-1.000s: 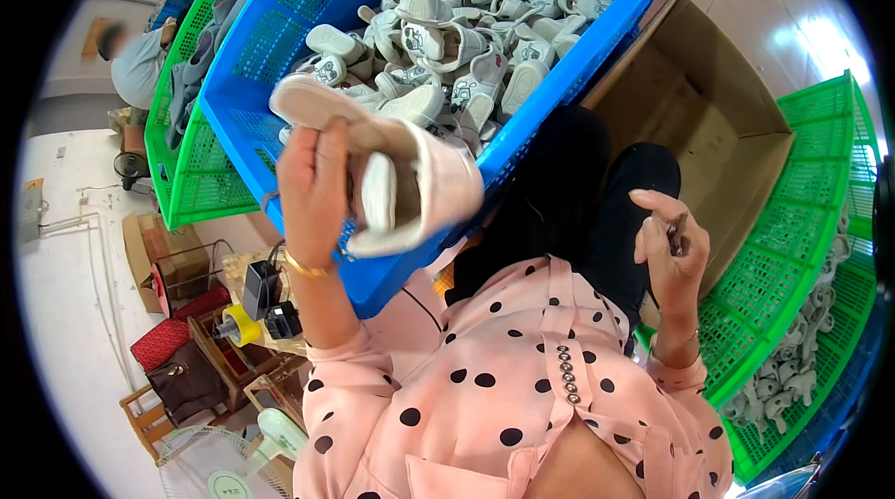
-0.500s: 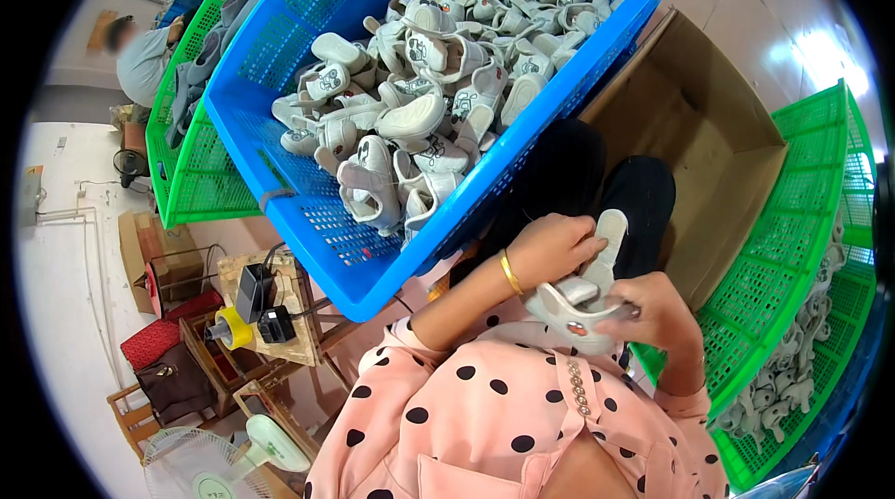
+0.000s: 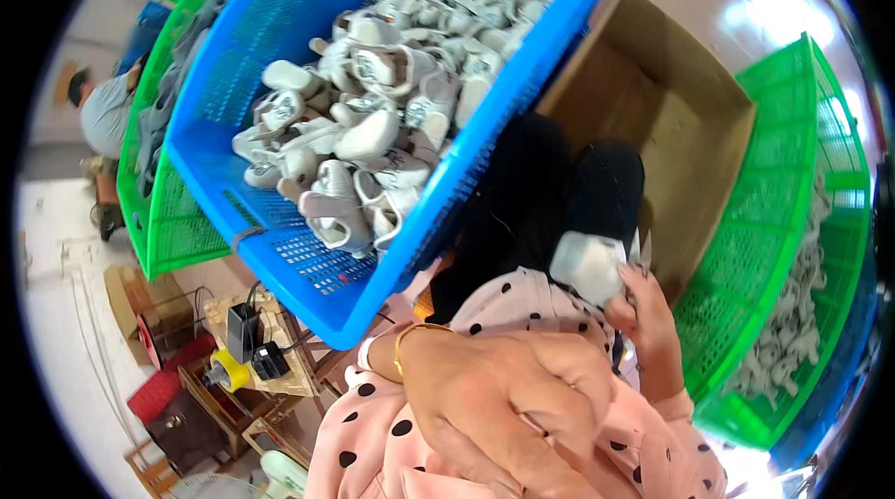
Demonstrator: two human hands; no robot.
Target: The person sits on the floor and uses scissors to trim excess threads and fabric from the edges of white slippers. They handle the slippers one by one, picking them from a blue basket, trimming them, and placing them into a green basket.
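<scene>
My left hand (image 3: 508, 396) is raised in front of my chest, its back toward me. Its fingers are bent and somewhat apart, and nothing shows in it; the fingertips are partly hidden. Over my lap, my right hand (image 3: 643, 308) grips a small pale shoe (image 3: 589, 268) by its edge, the blurred sole facing up. A thin, pointed, shiny piece (image 3: 645, 249) sticks up beside the right fingers; its kind is unclear. Ahead, a large blue plastic basket (image 3: 210, 191) holds a heap of small light-grey shoes (image 3: 368, 135) with printed drawings.
An open cardboard box (image 3: 695, 126) stands right of my knees. Beyond it are green baskets (image 3: 746, 266) with more pale shoes. Left are green baskets (image 3: 191, 233) with grey shoes, a wooden stand (image 3: 294, 364) with yellow tape (image 3: 228, 370), and a fan (image 3: 280, 471). Someone in grey (image 3: 104, 112) sits far left.
My left hand has let go of the shoe and come up toward my chest. The shoe, now only in my right hand, has turned sole-up. The whole view has shifted slightly.
</scene>
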